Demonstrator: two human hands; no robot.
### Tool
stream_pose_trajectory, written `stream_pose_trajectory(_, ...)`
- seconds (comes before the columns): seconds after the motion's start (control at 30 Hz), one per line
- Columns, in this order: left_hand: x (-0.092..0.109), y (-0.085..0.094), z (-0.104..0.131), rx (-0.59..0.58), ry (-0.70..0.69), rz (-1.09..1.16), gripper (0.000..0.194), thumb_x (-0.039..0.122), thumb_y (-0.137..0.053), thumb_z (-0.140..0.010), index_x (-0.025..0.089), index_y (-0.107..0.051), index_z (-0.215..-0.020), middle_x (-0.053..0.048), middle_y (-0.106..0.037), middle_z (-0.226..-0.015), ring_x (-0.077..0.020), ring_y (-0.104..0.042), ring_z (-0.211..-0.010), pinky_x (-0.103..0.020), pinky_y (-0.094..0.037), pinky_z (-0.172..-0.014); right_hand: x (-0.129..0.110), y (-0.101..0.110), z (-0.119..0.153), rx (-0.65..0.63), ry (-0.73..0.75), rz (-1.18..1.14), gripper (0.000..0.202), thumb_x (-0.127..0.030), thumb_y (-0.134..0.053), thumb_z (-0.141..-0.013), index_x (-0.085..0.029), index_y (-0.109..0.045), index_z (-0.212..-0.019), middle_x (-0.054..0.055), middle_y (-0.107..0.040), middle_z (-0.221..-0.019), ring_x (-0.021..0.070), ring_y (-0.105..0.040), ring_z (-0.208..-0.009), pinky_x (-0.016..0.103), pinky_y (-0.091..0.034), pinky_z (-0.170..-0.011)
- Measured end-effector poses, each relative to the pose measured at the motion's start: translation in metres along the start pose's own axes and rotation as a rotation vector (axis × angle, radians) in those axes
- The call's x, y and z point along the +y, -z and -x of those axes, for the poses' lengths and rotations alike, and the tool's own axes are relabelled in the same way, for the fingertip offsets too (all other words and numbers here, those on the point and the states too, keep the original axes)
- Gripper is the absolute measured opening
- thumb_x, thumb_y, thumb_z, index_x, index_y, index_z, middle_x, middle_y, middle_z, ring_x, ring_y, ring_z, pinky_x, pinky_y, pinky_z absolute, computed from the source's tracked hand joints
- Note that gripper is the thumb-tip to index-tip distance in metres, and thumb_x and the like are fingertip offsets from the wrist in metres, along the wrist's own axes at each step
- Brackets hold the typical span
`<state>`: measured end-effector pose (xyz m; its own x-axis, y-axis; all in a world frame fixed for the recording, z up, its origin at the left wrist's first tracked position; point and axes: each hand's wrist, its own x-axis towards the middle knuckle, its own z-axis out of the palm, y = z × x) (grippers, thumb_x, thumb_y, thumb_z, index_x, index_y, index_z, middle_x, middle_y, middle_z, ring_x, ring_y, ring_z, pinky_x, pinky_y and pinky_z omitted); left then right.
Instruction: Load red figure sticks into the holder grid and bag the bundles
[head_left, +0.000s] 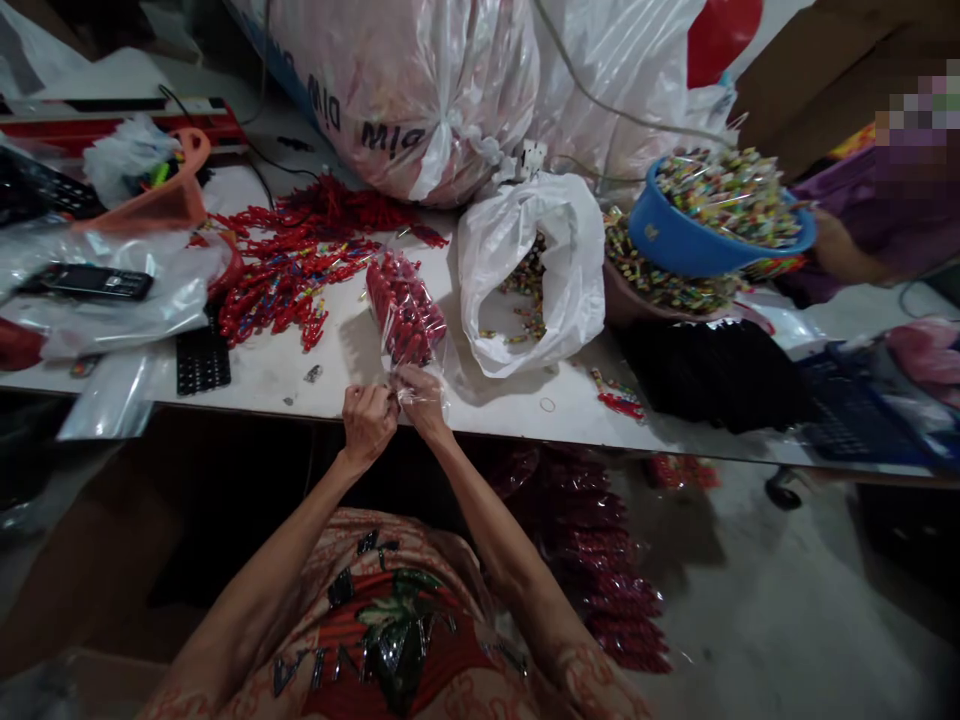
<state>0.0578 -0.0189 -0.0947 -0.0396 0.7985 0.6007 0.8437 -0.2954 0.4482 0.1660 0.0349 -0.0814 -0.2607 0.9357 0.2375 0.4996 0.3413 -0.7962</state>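
Observation:
A clear plastic bag (407, 310) packed with small red pieces lies on the white table, its near end at the table's front edge. My right hand (420, 398) is closed on that near end of the bag. Close beside it, my left hand (370, 418) is closed too, fingers curled by the bag's end; what it holds is too small to make out. Loose red pieces (277, 290) are spread to the left of the bag. To its right stands an open white plastic bag (585, 280) with small colourful pieces inside.
A person's arm (847, 248) reaches to a blue basin (675, 245) of colourful pieces at the right. Large filled sacks (420, 90) stand behind. A phone (97, 281) and orange basket (161, 205) are at the left; a black pile (712, 375) lies at the right.

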Motion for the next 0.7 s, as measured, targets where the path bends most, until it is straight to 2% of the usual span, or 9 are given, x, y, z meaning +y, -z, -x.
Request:
stream_pose_trajectory(0.13, 0.004, 0.006, 0.009, 0.001, 0.025, 0.046, 0.018, 0.012, -0.046, -0.084, 0.022, -0.051, -0.07, -0.004, -0.061, -0.071, -0.0202, -0.056, -0.072, -0.035, -0.041, -0.077, -0.013, -0.002, -0.025, -0.204, -0.007, 0.082, 0.024, -0.01, -0.052, -0.084, -0.013, -0.068, -0.1, 0.007, -0.069, -0.09, 0.0153, -0.06, -0.079, 0.025, -0.047, -0.075)
stream_pose_trajectory(0.2, 0.006, 0.006, 0.007, -0.006, 0.052, 0.08, 0.016, 0.013, -0.047, -0.083, 0.022, -0.051, -0.071, -0.003, -0.062, -0.072, -0.0197, -0.057, -0.073, -0.035, -0.041, -0.078, -0.013, 0.005, -0.021, -0.167, -0.056, 0.131, 0.022, -0.014, -0.051, -0.086, -0.014, -0.069, -0.097, 0.006, -0.069, -0.083, 0.0154, -0.058, -0.073, 0.026, -0.047, -0.073)
stream_pose_trajectory(0.27, 0.009, 0.005, 0.005, -0.028, 0.072, 0.117, 0.014, 0.015, -0.05, -0.084, 0.022, -0.052, -0.072, -0.003, -0.062, -0.072, -0.0191, -0.057, -0.073, -0.034, -0.042, -0.078, -0.011, 0.012, -0.01, -0.065, -0.131, 0.142, 0.019, -0.021, -0.053, -0.087, -0.016, -0.071, -0.089, 0.006, -0.068, -0.078, 0.0162, -0.058, -0.071, 0.028, -0.048, -0.074)
stream_pose_trajectory(0.33, 0.011, 0.004, 0.004, -0.056, 0.078, 0.175, 0.014, 0.019, -0.05, -0.086, 0.022, -0.053, -0.072, -0.002, -0.062, -0.073, -0.0183, -0.058, -0.073, -0.032, -0.043, -0.076, -0.008, 0.016, 0.001, 0.018, -0.179, 0.018, 0.018, -0.028, -0.057, -0.086, -0.017, -0.071, -0.088, 0.006, -0.07, -0.082, 0.0171, -0.061, -0.076, 0.03, -0.049, -0.079)
stream_pose_trajectory(0.4, 0.014, 0.003, 0.005, -0.076, 0.087, 0.244, 0.017, 0.021, -0.048, -0.088, 0.022, -0.054, -0.073, -0.003, -0.062, -0.074, -0.0176, -0.058, -0.073, -0.03, -0.043, -0.072, -0.005, 0.016, 0.007, 0.002, -0.194, -0.241, 0.023, -0.032, -0.06, -0.083, -0.018, -0.071, -0.098, 0.006, -0.071, -0.091, 0.0176, -0.063, -0.085, 0.03, -0.05, -0.083)
stream_pose_trajectory(0.47, 0.016, 0.003, 0.007, -0.081, 0.101, 0.294, 0.019, 0.022, -0.045, -0.089, 0.022, -0.054, -0.073, -0.003, -0.061, -0.074, -0.017, -0.058, -0.072, -0.029, -0.043, -0.069, -0.004, 0.013, 0.01, -0.084, -0.21, -0.476, 0.032, -0.032, -0.061, -0.08, -0.018, -0.069, -0.108, 0.005, -0.071, -0.098, 0.0178, -0.064, -0.092, 0.03, -0.051, -0.085)
stream_pose_trajectory(0.53, 0.016, 0.004, 0.01, -0.086, 0.104, 0.318, 0.019, 0.021, -0.044, -0.089, 0.022, -0.054, -0.073, -0.003, -0.061, -0.074, -0.0164, -0.058, -0.072, -0.028, -0.044, -0.069, -0.005, 0.012, 0.014, -0.126, -0.216, -0.568, 0.034, -0.03, -0.059, -0.08, -0.018, -0.068, -0.11, 0.005, -0.071, -0.104, 0.0179, -0.064, -0.097, 0.03, -0.051, -0.087)
stream_pose_trajectory(0.63, 0.014, 0.009, 0.011, -0.114, 0.087, 0.34, 0.017, 0.021, -0.045, -0.087, 0.021, -0.056, -0.074, -0.003, -0.062, -0.075, -0.0156, -0.059, -0.072, -0.027, -0.044, -0.068, -0.012, 0.028, 0.032, -0.067, -0.198, -0.449, 0.023, -0.026, -0.058, -0.08, -0.018, -0.071, -0.098, 0.004, -0.07, -0.104, 0.0172, -0.063, -0.099, 0.029, -0.049, -0.089)
stream_pose_trajectory(0.7, 0.011, 0.012, 0.01, -0.145, 0.084, 0.354, 0.016, 0.023, -0.048, -0.086, 0.021, -0.057, -0.074, -0.002, -0.063, -0.074, -0.0149, -0.059, -0.07, -0.026, -0.044, -0.066, -0.022, 0.053, 0.047, -0.127, -0.188, -0.322, 0.013, -0.026, -0.062, -0.08, -0.018, -0.072, -0.084, 0.002, -0.071, -0.089, 0.0158, -0.064, -0.087, 0.027, -0.05, -0.082)
